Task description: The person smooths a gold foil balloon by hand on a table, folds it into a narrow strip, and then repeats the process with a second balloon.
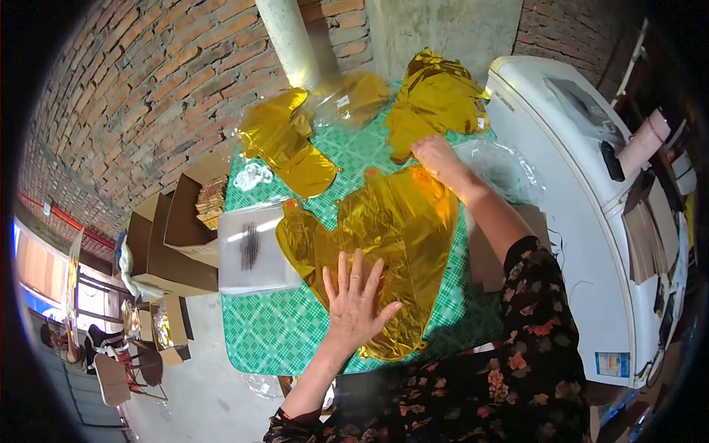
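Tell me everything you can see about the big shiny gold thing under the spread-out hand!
The gold foil piece looks thin, shiny and crinkly, with an uneven outline and a rounded lobe at the left. An orange glow shows near its far right corner. It looks uninflated and lies spread out on the green patterned tablecloth. The left hand lies on it, palm down, fingers spread. The right hand is at its far edge; I can't tell whether it touches.

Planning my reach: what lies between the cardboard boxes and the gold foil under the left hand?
In the head view, flat clear plastic on the green tablecloth.
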A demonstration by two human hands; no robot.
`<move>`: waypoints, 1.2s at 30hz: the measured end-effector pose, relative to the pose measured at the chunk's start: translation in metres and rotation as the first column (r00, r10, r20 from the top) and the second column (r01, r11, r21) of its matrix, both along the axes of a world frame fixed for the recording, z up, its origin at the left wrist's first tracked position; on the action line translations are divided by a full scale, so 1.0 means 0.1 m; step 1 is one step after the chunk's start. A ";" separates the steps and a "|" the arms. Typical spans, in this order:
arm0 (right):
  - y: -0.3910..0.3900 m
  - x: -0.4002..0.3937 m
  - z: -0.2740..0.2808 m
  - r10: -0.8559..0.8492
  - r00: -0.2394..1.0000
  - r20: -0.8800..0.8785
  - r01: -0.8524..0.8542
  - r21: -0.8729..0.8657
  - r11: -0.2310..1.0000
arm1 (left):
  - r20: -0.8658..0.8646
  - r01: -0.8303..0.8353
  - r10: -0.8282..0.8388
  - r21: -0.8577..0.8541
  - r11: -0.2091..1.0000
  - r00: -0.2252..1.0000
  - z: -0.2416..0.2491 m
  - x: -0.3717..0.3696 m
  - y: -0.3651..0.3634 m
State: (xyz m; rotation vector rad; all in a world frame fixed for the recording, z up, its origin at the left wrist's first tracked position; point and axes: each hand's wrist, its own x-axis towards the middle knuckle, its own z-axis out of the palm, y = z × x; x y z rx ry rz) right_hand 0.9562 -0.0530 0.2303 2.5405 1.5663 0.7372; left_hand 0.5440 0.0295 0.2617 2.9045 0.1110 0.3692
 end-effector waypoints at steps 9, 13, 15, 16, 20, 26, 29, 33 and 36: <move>-0.05 0.20 0.14 0.161 0.899 -0.408 0.040 0.443 0.896 | -0.030 0.082 -0.089 -0.179 0.980 0.996 0.48 0.57 0.48; -0.08 0.21 0.16 0.151 0.854 -0.497 0.117 0.467 0.876 | 0.132 0.175 -0.141 -0.297 0.939 0.981 0.55 1.30 0.75; -0.07 0.26 0.16 0.120 0.854 -0.506 0.146 0.455 0.879 | 0.217 0.231 -0.172 -0.285 0.930 0.961 0.38 1.80 0.92; -0.07 0.29 0.17 0.106 0.853 -0.510 0.141 0.421 0.896 | 0.260 0.259 -0.187 -0.275 0.926 0.947 0.36 2.02 0.97; -0.06 0.34 0.24 0.112 0.872 -0.476 0.099 0.397 0.913 | 0.104 0.118 -0.070 -0.588 0.801 0.992 0.63 2.69 0.78; -0.05 0.48 0.31 0.155 0.888 -0.432 0.013 0.362 0.932 | -0.023 -0.034 0.028 -0.873 0.487 0.999 0.32 3.46 0.79; -0.08 0.49 0.26 0.252 0.883 -0.396 -0.041 0.471 0.881 | -0.087 -0.100 0.049 -0.853 0.513 0.995 0.17 3.70 0.85; -0.07 0.53 0.40 0.234 0.688 -0.687 0.186 0.478 0.859 | 0.065 0.011 0.118 -0.912 0.409 0.991 0.22 3.76 0.81; -0.03 0.65 0.49 0.211 0.735 -0.644 0.170 0.477 0.862 | 0.209 0.168 0.057 -0.895 0.413 0.976 0.28 3.83 0.87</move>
